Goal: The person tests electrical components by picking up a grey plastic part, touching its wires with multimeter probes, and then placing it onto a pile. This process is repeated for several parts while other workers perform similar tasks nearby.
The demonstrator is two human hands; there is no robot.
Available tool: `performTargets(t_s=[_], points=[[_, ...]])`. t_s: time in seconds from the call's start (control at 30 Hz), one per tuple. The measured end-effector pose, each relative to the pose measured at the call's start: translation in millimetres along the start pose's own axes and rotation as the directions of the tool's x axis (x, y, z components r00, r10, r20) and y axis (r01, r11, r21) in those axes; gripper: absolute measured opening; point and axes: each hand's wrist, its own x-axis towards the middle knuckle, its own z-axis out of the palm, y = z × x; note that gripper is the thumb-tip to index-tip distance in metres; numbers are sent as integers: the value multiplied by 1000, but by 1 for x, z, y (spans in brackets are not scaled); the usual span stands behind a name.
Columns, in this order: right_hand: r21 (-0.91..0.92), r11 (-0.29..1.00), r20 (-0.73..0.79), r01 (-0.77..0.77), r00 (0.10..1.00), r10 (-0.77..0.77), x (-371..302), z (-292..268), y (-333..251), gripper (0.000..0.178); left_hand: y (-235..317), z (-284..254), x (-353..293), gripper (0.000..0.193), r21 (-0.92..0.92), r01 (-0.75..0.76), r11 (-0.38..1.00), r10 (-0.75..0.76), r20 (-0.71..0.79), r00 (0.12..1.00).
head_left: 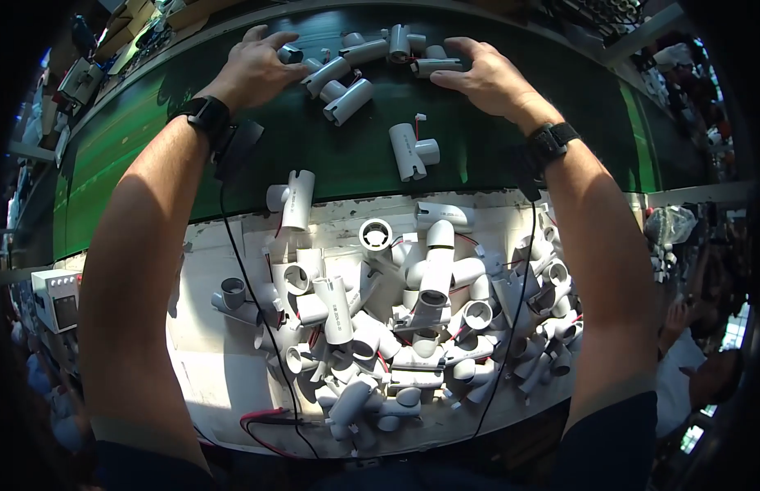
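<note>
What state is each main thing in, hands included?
Left hand: fingers spread beside clustered pipes; grip unclear.
Right hand: thumb and fingers apart beside the same pipes.
Belt: loaded; motion can't be told.
Lone pipe: lying apart on the belt.
Piled pipes: jumbled.
Table: partly covered.
Wristbands: worn.
Black cords: running across the pile.

— What's on your wrists (220,94)?
— You wear a black strap (204,114) on each, with a thin black cable (234,254) hanging below.
— And your sleeves (613,438)?
— Dark, leaving your forearms (609,270) bare.
</note>
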Motion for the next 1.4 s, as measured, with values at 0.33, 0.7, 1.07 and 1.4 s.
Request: performTargets(t_s=[0.33,0.7,1.07,1.4], points=[[-257,946,171,200,972,-159,38,40,-84,65,17,34,28,58,-312,214,926,-51,457,888],[231,971,529,59,830,-176,-31,46,-73,53,26,-29,-71,62,-738,636,224,246,675,696],[354,879,584,320,658,-475,-133,23,-111,83,97,-117,-174,73,-797,407,446,253,549,796],[137,926,698,352,629,-342,-168,4,-145,100,39,-115,-198,82,-570,28,821,255,410,876]])
